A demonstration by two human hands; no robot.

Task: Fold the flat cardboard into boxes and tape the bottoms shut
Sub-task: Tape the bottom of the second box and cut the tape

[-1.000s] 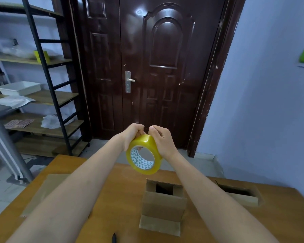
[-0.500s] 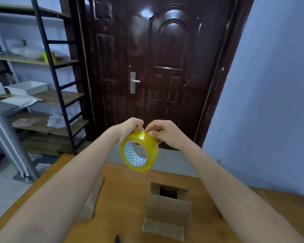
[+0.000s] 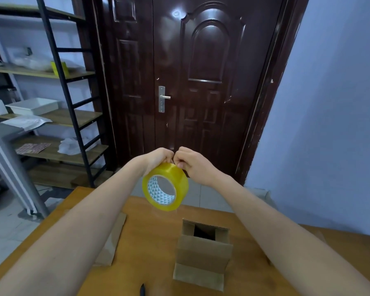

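I hold a yellow tape roll point(image 3: 175, 184) up in the air above the wooden table point(image 3: 150, 242). My left hand point(image 3: 158, 158) grips the roll's top from the left. My right hand point(image 3: 192, 162) pinches at the roll's top edge with fingertips, right beside the left hand. Below the roll stands a folded cardboard box point(image 3: 203, 253), open at the top, with one flap lying flat toward me. Flat cardboard point(image 3: 113, 238) lies on the table to the left, partly hidden by my left forearm.
A dark pen tip point(image 3: 142, 290) shows at the table's near edge. A dark wooden door point(image 3: 201, 82) stands behind the table. A shelf rack point(image 3: 58, 116) with a white tray and papers fills the left. A blue wall point(image 3: 329, 124) is on the right.
The view has swung right, so the second box at the far right has left the frame. The roll has tilted and my right fingers have shifted onto its top edge.
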